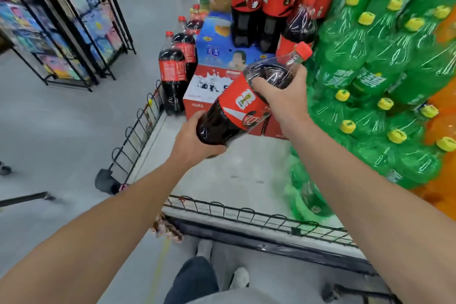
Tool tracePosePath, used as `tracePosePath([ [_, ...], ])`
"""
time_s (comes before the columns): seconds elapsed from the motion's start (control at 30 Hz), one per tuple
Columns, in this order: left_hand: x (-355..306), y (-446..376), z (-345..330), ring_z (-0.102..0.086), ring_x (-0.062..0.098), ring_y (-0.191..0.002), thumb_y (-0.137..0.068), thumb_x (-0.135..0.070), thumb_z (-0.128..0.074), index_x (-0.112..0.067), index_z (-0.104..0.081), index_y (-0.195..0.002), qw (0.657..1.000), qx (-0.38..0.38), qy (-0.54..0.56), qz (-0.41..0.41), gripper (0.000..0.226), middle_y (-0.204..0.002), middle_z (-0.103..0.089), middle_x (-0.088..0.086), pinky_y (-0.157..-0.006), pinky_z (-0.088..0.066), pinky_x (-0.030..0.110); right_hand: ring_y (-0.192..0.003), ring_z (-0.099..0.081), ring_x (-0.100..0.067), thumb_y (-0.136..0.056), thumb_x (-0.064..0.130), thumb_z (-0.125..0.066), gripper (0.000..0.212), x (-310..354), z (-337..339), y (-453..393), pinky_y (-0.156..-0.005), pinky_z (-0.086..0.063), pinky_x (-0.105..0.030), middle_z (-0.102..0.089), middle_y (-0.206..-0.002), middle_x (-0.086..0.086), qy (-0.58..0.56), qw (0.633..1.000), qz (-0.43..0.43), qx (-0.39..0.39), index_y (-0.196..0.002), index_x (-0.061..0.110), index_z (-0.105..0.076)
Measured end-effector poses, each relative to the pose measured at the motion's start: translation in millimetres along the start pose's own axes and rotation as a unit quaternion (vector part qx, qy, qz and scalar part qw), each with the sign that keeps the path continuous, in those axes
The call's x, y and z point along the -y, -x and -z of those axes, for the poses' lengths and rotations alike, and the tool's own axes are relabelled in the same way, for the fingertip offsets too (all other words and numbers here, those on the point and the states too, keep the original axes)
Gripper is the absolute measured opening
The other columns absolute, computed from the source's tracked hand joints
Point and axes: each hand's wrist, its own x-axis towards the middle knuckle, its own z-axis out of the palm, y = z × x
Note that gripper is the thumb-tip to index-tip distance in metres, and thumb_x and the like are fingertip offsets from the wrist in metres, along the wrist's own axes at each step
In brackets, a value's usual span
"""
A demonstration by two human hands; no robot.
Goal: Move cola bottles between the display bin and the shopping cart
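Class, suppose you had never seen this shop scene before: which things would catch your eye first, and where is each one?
First comes the large cola bottle at the centre, tilted with its red cap up and to the right, gripped by the left hand at its base and the right hand near its shoulder. Next, the wall of green bottles fills the right side. Below the hands runs the bin's black wire rail.

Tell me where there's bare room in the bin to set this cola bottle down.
Free: the pale bin floor between the front wire rail, the red carton and the green bottles. Crowded: the far left corner, where standing cola bottles line up.
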Motion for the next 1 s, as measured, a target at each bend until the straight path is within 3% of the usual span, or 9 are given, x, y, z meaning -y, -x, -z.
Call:
tracePosePath([
  [0.13, -4, -59, -2, -0.066, 0.012, -0.092, -0.046, -0.038, -0.092, -0.039, -0.054, -0.112, 0.999, 0.029, 0.002, -0.025, 0.076, -0.104, -0.066, -0.014, -0.069, -0.062, 0.043, -0.094, -0.067, 0.001, -0.076, 0.021, -0.089, 0.067, 0, -15, -39, -0.089, -0.055, -0.025, -0.066, -0.111, 0.010, 0.016, 0.999, 0.011, -0.033, -0.129, 0.018, -0.048],
  [0.27, -2, -117, -6, -0.064, 0.013, -0.101, -0.050, -0.035, -0.093, -0.038, -0.051, -0.126, 0.996, 0.080, 0.006, -0.036, 0.087, -0.114, -0.064, -0.013, -0.077, -0.060, 0.038, -0.099, -0.069, -0.006, -0.074, 0.023, -0.090, 0.068, -9, -31, -77, -0.098, -0.056, -0.037, -0.068, -0.111, 0.007, 0.032, 0.996, 0.002, -0.086, -0.127, 0.018, -0.048],
  [0.4, 0, -172, -17, -0.064, 0.015, -0.100, -0.047, -0.034, -0.092, -0.034, -0.051, -0.127, 0.989, 0.141, 0.007, -0.042, 0.090, -0.113, -0.063, -0.007, -0.078, -0.060, 0.039, -0.106, -0.067, -0.009, -0.073, 0.024, -0.089, 0.075, -18, -43, -110, -0.100, -0.054, -0.037, -0.066, -0.118, 0.003, 0.050, 0.990, -0.019, -0.130, -0.134, 0.018, -0.046],
  [0.5, -6, -205, -29, -0.064, 0.008, -0.085, -0.049, -0.033, -0.084, -0.034, -0.052, -0.115, 0.985, 0.166, 0.017, -0.048, 0.074, -0.096, -0.064, -0.015, -0.075, -0.058, 0.036, -0.104, -0.065, -0.005, -0.075, 0.020, -0.090, 0.075, -22, -49, -136, -0.095, -0.053, -0.026, -0.065, -0.120, 0.004, 0.069, 0.986, -0.024, -0.150, -0.135, 0.016, -0.044],
  [0.6, -12, -234, -43, -0.064, 0.015, -0.094, -0.049, -0.029, -0.086, -0.027, -0.052, -0.129, 0.980, 0.188, 0.030, -0.060, 0.087, -0.104, -0.064, -0.012, -0.079, -0.057, 0.037, -0.102, -0.063, 0.002, -0.074, 0.024, -0.090, 0.076, -26, -52, -158, -0.085, -0.049, -0.010, -0.063, -0.121, 0.007, 0.089, 0.981, -0.025, -0.171, -0.134, 0.017, -0.044],
  [0.7, -11, -259, -61, -0.058, 0.011, -0.103, -0.058, -0.018, -0.091, -0.024, -0.048, -0.139, 0.974, 0.212, 0.038, -0.071, 0.093, -0.111, -0.059, -0.015, -0.084, -0.052, 0.032, -0.108, -0.064, -0.005, -0.070, 0.031, -0.089, 0.072, -31, -55, -176, -0.094, -0.052, -0.022, -0.063, -0.123, 0.004, 0.114, 0.974, -0.021, -0.194, -0.126, 0.021, -0.044],
  [0.83, -11, -281, -81, -0.056, 0.011, -0.115, -0.060, -0.021, -0.093, -0.027, -0.043, -0.144, 0.966, 0.242, 0.045, -0.075, 0.099, -0.123, -0.058, -0.013, -0.097, -0.051, 0.036, -0.108, -0.064, -0.008, -0.067, 0.030, -0.089, 0.068, -40, -60, -190, -0.096, -0.054, -0.032, -0.064, -0.120, 0.003, 0.144, 0.965, -0.007, -0.218, -0.117, 0.029, -0.043],
  [0.93, -9, -294, -90, -0.057, 0.010, -0.117, -0.059, -0.017, -0.094, -0.029, -0.043, -0.144, 0.962, 0.259, 0.048, -0.077, 0.100, -0.128, -0.061, -0.011, -0.098, -0.053, 0.036, -0.111, -0.063, -0.011, -0.066, 0.033, -0.088, 0.068, -42, -63, -198, -0.099, -0.052, -0.036, -0.062, -0.120, 0.003, 0.165, 0.958, 0.001, -0.233, -0.117, 0.029, -0.043],
  [1.0, -6, -299, -94, -0.057, 0.006, -0.115, -0.058, -0.014, -0.095, -0.029, -0.044, -0.144, 0.962, 0.260, 0.040, -0.073, 0.101, -0.126, -0.060, -0.014, -0.096, -0.052, 0.028, -0.112, -0.061, -0.012, -0.065, 0.036, -0.087, 0.068, -42, -68, -202, -0.099, -0.051, -0.038, -0.061, -0.120, 0.002, 0.185, 0.955, 0.011, -0.233, -0.118, 0.027, -0.044],
])
